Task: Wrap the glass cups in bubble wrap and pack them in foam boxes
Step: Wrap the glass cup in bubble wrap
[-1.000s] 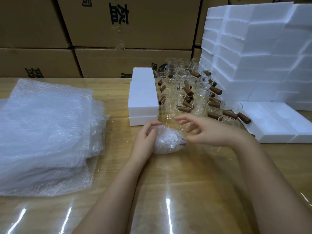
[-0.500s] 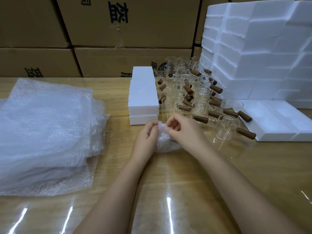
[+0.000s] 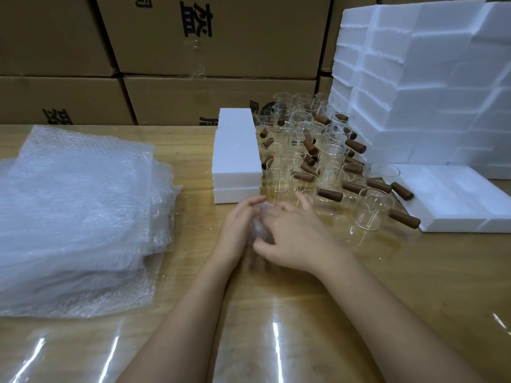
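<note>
The person's left hand (image 3: 237, 225) and right hand (image 3: 294, 240) are closed together on a small bubble-wrapped bundle (image 3: 258, 228). They hold it low over the wooden table (image 3: 387, 286), though whether it touches the top cannot be told. The left hand cups the bundle's left side with curled fingers. The right hand lies over its top and right side, its thumb tucked along the near edge. Only a narrow strip of the wrap shows between the two hands. It is blurred, so what lies inside cannot be made out. Just beyond the grip stands a short stack of closed foam boxes (image 3: 236, 150). Beyond the grip and to its right, a crowd of bare glass cups (image 3: 330, 175) with brown wooden handles stands upright on the table, the closest ones just past the right hand's fingertips. Farther right of the grip lies an open foam tray (image 3: 453, 200), with a tall wall of stacked foam (image 3: 431, 78) behind it. Well to the left of the grip sits a thick pile of bubble wrap sheets (image 3: 77, 211). Cardboard cartons (image 3: 221, 51) line the back.
</note>
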The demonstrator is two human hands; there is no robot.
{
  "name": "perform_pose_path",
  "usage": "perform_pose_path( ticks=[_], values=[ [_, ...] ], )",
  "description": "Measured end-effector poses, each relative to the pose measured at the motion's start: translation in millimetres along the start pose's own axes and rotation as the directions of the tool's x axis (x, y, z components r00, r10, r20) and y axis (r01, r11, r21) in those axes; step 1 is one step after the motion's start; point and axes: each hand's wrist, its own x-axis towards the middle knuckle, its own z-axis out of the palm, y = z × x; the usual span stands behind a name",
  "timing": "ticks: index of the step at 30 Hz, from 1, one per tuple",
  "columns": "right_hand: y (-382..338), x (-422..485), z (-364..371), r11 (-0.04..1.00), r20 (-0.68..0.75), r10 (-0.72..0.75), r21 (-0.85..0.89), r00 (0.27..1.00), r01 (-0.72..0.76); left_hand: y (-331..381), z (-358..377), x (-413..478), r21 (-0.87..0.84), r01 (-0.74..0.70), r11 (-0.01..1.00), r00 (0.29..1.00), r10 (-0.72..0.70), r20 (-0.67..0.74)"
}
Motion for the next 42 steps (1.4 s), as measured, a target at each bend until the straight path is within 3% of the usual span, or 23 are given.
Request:
perform_pose_path(
  ticks=[3, 6, 9, 12, 17, 21, 24, 25, 27, 29, 31, 33, 35, 40, 42],
  values=[
    [2, 3, -2, 0.987, 0.055, 0.03, 0.156, 0.998, -0.038, 1, -2, -1, -0.072, 0.033, 0.997, 0.999, -0.031, 0.033],
    [16, -1, -15, 0.847, 0.153, 0.06, 0.516, 0.986, -0.132, 4, -2, -1, -0.063, 0.053, 0.997, 0.998, -0.051, 0.035],
    [31, -6, -32, 0.783, 0.087, 0.064, 0.613, 0.994, -0.104, 8, -3, 2, -0.009, 0.1, 0.995, 0.995, -0.1, -0.002],
    [32, -7, -39, 0.885, 0.045, -0.011, 0.466, 0.999, -0.012, 10, 0, 8, 0.041, 0.216, 0.976, 0.973, -0.211, -0.094],
    [10, -6, -26, 0.994, 0.185, -0.028, 0.112, 0.982, 0.007, 9, 10, 8, 0.063, 0.252, 0.966, 0.943, -0.23, -0.242],
    [-2, -3, -11, 0.998, 0.143, 0.006, -0.057, 0.99, 0.002, 8, 5, 3, 0.075, 0.116, 0.99, 0.988, -0.108, -0.111],
    [-6, -1, -3, 0.997, 0.069, 0.035, -0.077, 0.997, -0.03, 12, -2, -4, 0.175, -0.149, 0.973, 0.983, 0.164, -0.079],
    [-7, 0, -2, 0.996, 0.053, 0.041, -0.077, 0.998, -0.037, 13, -5, -7, 0.301, -0.266, 0.916, 0.954, 0.295, -0.054],
    [-7, 2, -3, 0.998, 0.066, 0.031, -0.05, 0.997, -0.028, 16, -13, -12, 0.57, -0.439, 0.694, 0.878, 0.467, 0.107],
    [2, 2, -10, 0.991, 0.153, 0.005, 0.128, 0.988, -0.025, 19, -19, -14, 0.717, -0.508, 0.476, 0.832, 0.488, 0.265],
    [20, -2, -22, 0.888, 0.258, -0.019, 0.449, 0.966, -0.102, 23, -21, -14, 0.773, -0.523, 0.359, 0.825, 0.439, 0.355],
    [38, -8, -34, 0.724, 0.248, -0.03, 0.673, 0.968, -0.15, 24, -19, -14, 0.8, -0.531, 0.279, 0.828, 0.372, 0.42],
    [51, -13, -40, 0.639, 0.185, 0.006, 0.755, 0.983, -0.146, 21, -15, -12, 0.815, -0.525, 0.246, 0.84, 0.306, 0.449],
    [51, -8, -36, 0.617, -0.021, 0.261, 0.773, 0.965, -0.15, 15, -6, -10, 0.867, -0.48, 0.134, 0.861, 0.263, 0.435],
    [51, -8, -36, 0.666, -0.022, 0.235, 0.732, 0.972, -0.144, 15, -2, -10, 0.879, -0.472, 0.065, 0.861, 0.248, 0.444]
  ],
)
